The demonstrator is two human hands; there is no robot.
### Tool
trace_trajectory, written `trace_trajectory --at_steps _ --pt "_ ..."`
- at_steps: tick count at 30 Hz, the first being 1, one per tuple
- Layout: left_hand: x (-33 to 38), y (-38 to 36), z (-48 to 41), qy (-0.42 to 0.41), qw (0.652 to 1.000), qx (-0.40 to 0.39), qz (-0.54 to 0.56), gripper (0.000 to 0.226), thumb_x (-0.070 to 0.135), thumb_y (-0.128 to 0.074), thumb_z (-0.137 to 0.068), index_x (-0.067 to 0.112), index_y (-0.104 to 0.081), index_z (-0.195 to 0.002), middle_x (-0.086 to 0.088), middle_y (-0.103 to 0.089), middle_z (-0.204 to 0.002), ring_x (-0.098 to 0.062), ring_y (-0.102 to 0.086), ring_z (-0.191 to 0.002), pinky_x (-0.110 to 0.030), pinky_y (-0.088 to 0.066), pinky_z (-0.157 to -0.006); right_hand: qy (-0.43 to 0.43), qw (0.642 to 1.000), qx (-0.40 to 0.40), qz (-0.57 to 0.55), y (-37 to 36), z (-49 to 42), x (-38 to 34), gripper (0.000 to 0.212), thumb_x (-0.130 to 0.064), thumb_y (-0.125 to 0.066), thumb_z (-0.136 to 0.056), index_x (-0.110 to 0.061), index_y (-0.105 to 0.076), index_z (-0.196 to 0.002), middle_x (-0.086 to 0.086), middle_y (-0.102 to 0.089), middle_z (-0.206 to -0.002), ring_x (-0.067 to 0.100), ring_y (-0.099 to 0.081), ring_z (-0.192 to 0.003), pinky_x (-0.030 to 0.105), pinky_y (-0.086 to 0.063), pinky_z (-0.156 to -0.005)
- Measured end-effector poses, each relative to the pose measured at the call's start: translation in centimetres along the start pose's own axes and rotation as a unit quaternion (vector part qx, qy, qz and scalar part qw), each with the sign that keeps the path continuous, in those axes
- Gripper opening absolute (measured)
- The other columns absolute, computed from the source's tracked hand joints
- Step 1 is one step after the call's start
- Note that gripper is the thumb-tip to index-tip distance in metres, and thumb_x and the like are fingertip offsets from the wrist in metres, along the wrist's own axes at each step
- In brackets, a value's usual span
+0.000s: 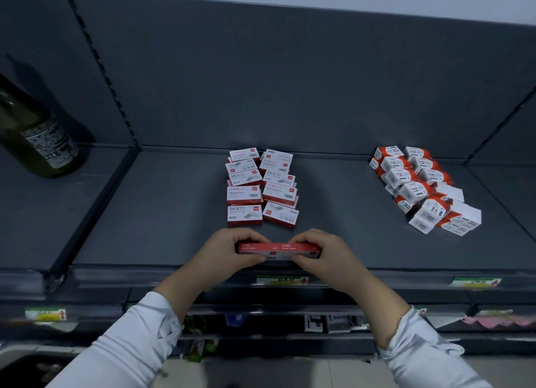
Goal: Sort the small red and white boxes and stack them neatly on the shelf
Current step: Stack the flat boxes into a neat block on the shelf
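At the front edge of the shelf [162,213], just behind its label strip [282,280], we see the held boxes [280,250], apparently two set end to end, their long axis parallel to that edge. The left hand [223,251] pinches the left end and the right hand [322,252] the right end, with fingers curled over the far side and thumbs on the near side; neither hand is nearer. Directly beyond the fingers, near the shelf's middle, we find the staple boxes [261,187] in two adjoining columns running toward the rear edge, the right column slightly askew. We judge that the coming move carries the pair straight away to the columns' near end. Toward the right rear corner lies a looser cluster of paper-clip boxes [420,184], well apart. A dark bottle [37,138] stands on the neighbouring shelf at left.
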State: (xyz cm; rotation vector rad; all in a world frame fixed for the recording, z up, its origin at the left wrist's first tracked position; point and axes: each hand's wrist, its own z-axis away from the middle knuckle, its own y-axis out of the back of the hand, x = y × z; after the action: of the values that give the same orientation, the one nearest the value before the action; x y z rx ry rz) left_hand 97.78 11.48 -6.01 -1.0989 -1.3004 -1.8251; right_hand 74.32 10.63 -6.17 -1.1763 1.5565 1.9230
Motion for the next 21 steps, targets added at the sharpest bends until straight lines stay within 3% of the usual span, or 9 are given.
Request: trace_trajectory --at_steps 11,21 --pt "-0.07 -0.01 0.02 -0.003 1.000 -0.002 0.001 0.025 0.018 -0.080 -0.079 0.035 -0.072 -0.096 0.016 -0.072 -0.092 -0.002 -0.066 -0.086 -0.018 -0.052 -0.078 0.001 1.000 -0.004 -0.005 -0.05 0.02 -0.01 0.018 -0.015 -0.074 -0.084 -0.027 -0.071 -0.098 -0.012 -0.063 -0.092 0.002 -0.060 -0.083 0.010 -0.043 -0.073" --pt "-0.06 0.00 -0.10 -0.010 1.000 -0.010 -0.006 0.029 0.018 -0.080 -0.079 0.032 -0.070 -0.102 0.014 -0.071 -0.096 0.000 -0.066 -0.088 -0.012 -0.051 -0.074 0.000 1.000 -0.014 -0.014 0.01 -0.07 0.17 0.022 -0.018 -0.074 -0.083 -0.031 -0.068 -0.099 -0.012 -0.065 -0.096 0.003 -0.062 -0.087 0.014 -0.047 -0.075"
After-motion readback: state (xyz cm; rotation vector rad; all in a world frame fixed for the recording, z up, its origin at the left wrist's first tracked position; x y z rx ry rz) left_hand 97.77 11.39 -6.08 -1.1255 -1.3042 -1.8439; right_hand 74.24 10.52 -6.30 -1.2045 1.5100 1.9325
